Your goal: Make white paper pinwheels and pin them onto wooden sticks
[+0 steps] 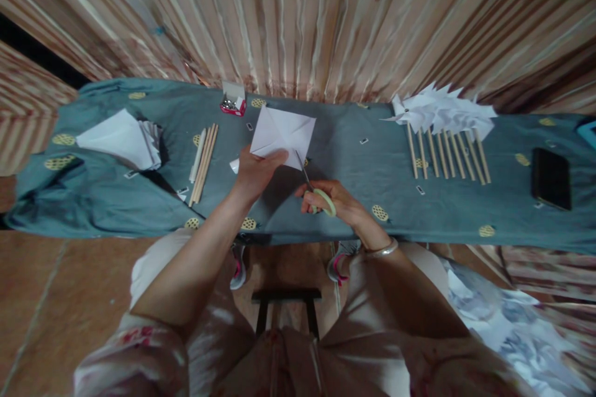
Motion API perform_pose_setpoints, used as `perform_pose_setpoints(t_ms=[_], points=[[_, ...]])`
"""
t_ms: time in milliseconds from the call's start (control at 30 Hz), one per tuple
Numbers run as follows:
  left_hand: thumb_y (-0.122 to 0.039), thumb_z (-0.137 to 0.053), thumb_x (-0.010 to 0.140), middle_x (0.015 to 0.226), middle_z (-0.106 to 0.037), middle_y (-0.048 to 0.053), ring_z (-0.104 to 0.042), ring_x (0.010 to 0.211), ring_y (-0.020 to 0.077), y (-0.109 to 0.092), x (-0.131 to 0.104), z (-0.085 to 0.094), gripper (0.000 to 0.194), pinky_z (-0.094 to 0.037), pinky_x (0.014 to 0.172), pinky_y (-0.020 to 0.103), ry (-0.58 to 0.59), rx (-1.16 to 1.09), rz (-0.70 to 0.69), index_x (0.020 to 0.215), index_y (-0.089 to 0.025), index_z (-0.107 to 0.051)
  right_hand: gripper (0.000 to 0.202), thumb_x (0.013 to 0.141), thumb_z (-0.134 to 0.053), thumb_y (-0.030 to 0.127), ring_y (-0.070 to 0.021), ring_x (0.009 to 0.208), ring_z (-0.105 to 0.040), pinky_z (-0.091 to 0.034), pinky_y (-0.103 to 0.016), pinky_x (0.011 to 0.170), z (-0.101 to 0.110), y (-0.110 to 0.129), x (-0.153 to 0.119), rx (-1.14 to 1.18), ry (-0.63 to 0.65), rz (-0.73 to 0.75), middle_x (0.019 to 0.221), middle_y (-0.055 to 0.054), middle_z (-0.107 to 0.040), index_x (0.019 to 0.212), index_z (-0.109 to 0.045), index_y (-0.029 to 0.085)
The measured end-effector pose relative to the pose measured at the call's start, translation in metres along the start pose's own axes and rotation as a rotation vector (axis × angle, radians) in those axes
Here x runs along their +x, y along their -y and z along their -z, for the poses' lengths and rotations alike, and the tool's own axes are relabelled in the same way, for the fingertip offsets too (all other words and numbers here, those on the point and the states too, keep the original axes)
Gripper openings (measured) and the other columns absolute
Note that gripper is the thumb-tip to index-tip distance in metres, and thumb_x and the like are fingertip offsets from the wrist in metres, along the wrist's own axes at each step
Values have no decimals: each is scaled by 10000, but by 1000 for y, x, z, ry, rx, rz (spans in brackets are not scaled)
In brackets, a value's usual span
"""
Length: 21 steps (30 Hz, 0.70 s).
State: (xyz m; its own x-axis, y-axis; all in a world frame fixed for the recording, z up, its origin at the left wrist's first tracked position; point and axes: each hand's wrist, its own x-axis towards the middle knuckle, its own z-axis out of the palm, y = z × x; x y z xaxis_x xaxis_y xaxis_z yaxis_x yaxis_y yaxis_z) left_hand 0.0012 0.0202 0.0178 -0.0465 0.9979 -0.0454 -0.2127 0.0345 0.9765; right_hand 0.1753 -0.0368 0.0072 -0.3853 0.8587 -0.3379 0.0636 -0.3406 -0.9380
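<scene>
My left hand (pixel 261 170) grips a white square of paper (pixel 282 130) by its near left side, thumb on top. Crease lines cross on the sheet. In my right hand (pixel 328 195) is a pair of scissors (pixel 326 200) with pale green handles, fingers through the loops. Its blades meet the paper's near edge and point in toward the middle. Whether the blades are apart is too small to tell. The sheet is held above the cloth-covered table (pixel 354 167).
Left are a stack of white paper (pixel 118 139), several wooden sticks (pixel 205 164) and a small red box of metal pieces (pixel 233 102). Right lie several paper pinwheels (pixel 442 113) on sticks and a black phone (pixel 550 178). A curtain (pixel 298 25) hangs behind; a plastic bag (pixel 507 322) sits below right.
</scene>
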Motion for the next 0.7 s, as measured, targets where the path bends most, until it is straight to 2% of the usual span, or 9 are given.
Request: perform_pose_setpoints(t_ms=[200,433,700], points=[[-145,-810,585,724,-712,18,-699,854,228,3,0,0,159,-561,738,308,-9,-10,10,695,-181,-700,532,639,-765,653,-101,585,-556,-441,-232,574,0,-2,0,-1,-4,6,647,-1,-665,840,-685,167],[-226,-820,572,752,-733,24,-690,809,227,3,0,1,177,-558,740,319,12,49,2,699,-188,-703,563,628,-765,674,-98,572,-550,-441,-230,566,0,-2,1,1,0,6,633,4,-659,852,-678,164],[-216,-808,540,780,-741,35,-661,709,179,3,1,2,196,-541,708,298,13,45,19,712,-176,-725,559,621,-764,674,-93,557,-544,-429,-224,551,0,-1,1,-16,3,11,609,8,-644,810,-677,156]])
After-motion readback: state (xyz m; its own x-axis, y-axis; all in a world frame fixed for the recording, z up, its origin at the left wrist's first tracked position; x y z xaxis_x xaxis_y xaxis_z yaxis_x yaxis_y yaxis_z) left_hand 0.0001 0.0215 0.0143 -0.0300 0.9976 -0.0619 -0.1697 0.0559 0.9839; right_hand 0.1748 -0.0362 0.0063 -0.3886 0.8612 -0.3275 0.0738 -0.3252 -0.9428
